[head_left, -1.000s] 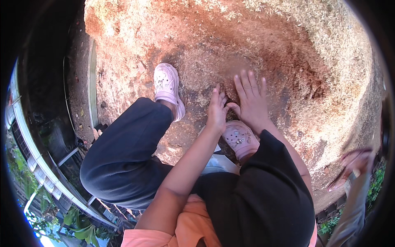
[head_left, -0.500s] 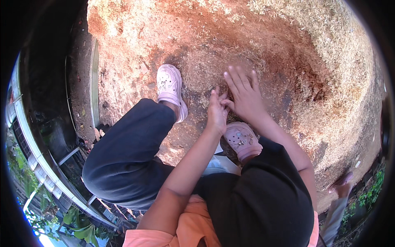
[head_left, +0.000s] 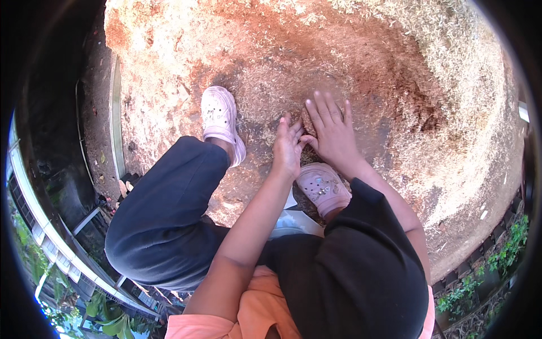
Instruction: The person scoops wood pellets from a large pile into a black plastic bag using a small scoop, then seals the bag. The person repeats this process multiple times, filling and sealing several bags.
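My left hand (head_left: 288, 150) is on edge beside my right, its fingers partly stretched and its palm turned toward the right hand. My right hand (head_left: 336, 135) lies palm down, fingers spread, over the reddish-brown soil (head_left: 271, 93). Its thumb reaches the left fingers, and the hands touch or nearly touch there. No held object shows in either; whether soil lies between them I cannot tell. Just below the hands is my right foot in a pink clog (head_left: 323, 189) with small charms. The other pink clog (head_left: 219, 116) is to their left.
Pale dry husks (head_left: 451, 51) cover the ground at the far right. A pale blue and white thing (head_left: 293, 223) is partly hidden under me. At the left runs a light edging strip (head_left: 117, 118); green plants (head_left: 508, 257) grow at the lower right.
The view has shifted a little, moving the scene leftward. My left hand's fingers have tilted slightly, while the right stays flat. Another person's leg and foot at the lower right are out of view now.
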### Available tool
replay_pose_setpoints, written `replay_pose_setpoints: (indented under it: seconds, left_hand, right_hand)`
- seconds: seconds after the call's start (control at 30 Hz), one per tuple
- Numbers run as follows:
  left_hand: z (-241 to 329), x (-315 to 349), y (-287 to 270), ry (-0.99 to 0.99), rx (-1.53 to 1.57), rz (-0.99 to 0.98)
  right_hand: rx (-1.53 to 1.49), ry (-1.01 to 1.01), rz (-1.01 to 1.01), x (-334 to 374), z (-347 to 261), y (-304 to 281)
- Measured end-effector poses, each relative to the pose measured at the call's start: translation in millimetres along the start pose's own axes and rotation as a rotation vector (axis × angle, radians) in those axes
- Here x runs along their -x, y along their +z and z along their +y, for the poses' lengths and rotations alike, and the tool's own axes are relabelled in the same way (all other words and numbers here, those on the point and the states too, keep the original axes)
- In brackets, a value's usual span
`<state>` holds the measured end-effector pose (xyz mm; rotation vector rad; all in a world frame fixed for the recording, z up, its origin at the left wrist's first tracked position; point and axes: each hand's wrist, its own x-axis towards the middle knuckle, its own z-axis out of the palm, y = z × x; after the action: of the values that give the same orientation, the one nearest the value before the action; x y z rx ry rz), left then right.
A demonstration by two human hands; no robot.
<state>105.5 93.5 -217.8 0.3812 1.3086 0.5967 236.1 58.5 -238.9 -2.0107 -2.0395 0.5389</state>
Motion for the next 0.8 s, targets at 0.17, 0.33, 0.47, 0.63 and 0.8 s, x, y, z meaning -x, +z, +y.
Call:
replay_pose_setpoints:
  seconds: [0.17,0.33,0.47,0.63,0.8]
  left_hand:
    - [2.6,-1.3,-0.3,0.0,0.001,-0.016]
    - [3.4,-3.3,-3.2,-0.005,0.01,-0.018]
    - [3.8,-4.3,-5.0,-0.007,0.004,-0.03]
    - [2.7,-6.0,-9.5,-0.005,-0.014,-0.045]
    - [4.7,-6.7,-12.2,-0.011,-0.02,-0.056]
  right_hand:
    - [0.026,-0.007,0.017,-2.3,3.4,-0.4]
    - [0.012,-0.01,0.047,1.0,5.2,0.9]
    - [0.012,-0.009,0.076,4.8,3.3,3.6]
    - [0.042,-0.054,-0.036,6.2,-4.1,8.2]
    - [0.004,-0.015,-0.024,8.3,-6.5,8.8]
